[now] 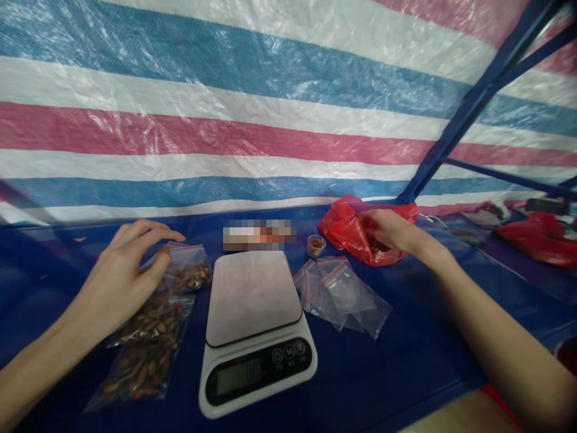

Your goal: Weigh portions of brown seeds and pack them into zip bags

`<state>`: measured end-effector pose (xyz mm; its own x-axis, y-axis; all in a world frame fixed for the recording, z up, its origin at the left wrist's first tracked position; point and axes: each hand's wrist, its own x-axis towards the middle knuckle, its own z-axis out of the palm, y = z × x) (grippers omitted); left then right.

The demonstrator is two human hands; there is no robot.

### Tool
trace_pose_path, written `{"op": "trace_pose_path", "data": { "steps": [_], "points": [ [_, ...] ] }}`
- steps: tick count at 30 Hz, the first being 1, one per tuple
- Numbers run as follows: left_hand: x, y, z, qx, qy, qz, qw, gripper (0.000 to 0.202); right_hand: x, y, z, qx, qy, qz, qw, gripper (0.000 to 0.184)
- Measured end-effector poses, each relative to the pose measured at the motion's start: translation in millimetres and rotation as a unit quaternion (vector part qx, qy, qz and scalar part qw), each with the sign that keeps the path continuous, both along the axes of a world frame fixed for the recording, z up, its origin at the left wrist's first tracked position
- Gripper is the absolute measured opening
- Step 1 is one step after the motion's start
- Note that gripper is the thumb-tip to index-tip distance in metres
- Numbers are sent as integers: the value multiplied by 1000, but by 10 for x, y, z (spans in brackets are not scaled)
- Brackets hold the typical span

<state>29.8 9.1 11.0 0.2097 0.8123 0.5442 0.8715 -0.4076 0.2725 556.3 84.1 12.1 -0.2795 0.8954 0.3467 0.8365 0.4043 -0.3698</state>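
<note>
While the left hand (128, 270) hovers half open, its fingers curved and spread a little, its thumb side lies against or just above a small clear zip bag of brown nuts (192, 270); no firm grip shows, and whether the fingertips touch the plastic cannot be told from this angle. Directly below and toward the wearer lies a larger clear zip bag of the same brown nuts (144, 352), its contents packed loosely. The right hand (387, 231) is reaching palm down into the mouth of a crumpled red plastic bag (347, 231), with its fingers hidden by the plastic, so whether they have hold of anything cannot be told. Brown pieces show under the palm, inside the bag. A white digital kitchen scale (252, 325) sits between the two hands on the blue surface (54, 300), its display facing the wearer and its reading too small to make out. Beyond the scale stands a small clear cup of brown pieces (316, 245), just left of the red bag. A loose pile of empty-looking clear zip bags with red seals (340, 294) lies to the right of the scale. A blurred patch (259, 234) covers an item behind the scale. Farther right lies a second red plastic bag (538, 239). A striped tarpaulin (225, 108) and a blue metal frame (478, 102) fill the background.
</note>
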Motion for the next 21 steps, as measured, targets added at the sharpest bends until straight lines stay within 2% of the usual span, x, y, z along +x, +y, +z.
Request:
{"op": "trace_pose_path", "data": {
  "steps": [2, 4, 8, 11, 15, 18, 21],
  "points": [
    [-4, 0, -1, 4, 2, -4, 1000, 36, -9, -11, 76, 3, -37, -30, 999, 19],
    [-13, -2, -3, 8, 5, -4, 1000, 36, -61, -44, 168, 40, -53, -67, 996, 15],
    [-25, -5, -8, 5, 12, -6, 1000, 35, -342, -192, 323, 133, -13, -82, 988, 9],
    [-16, -4, -2, 7, 9, -3, 1000, 35, -669, -335, 330, 161, 53, -33, 985, 9],
    [13, -4, 12, 3, -4, 7, 1000, 33, -1032, -445, 194, 103, 108, 71, 986, 8],
    [27, -7, 10, 2, -19, 13, 1000, 28, -1132, -440, 78, 52, 98, 122, 986, 8],
    [22, -8, 0, 3, -23, 11, 1000, 28, -1123, -402, 10, 34, 91, 132, 986, 7]
  ]
}}
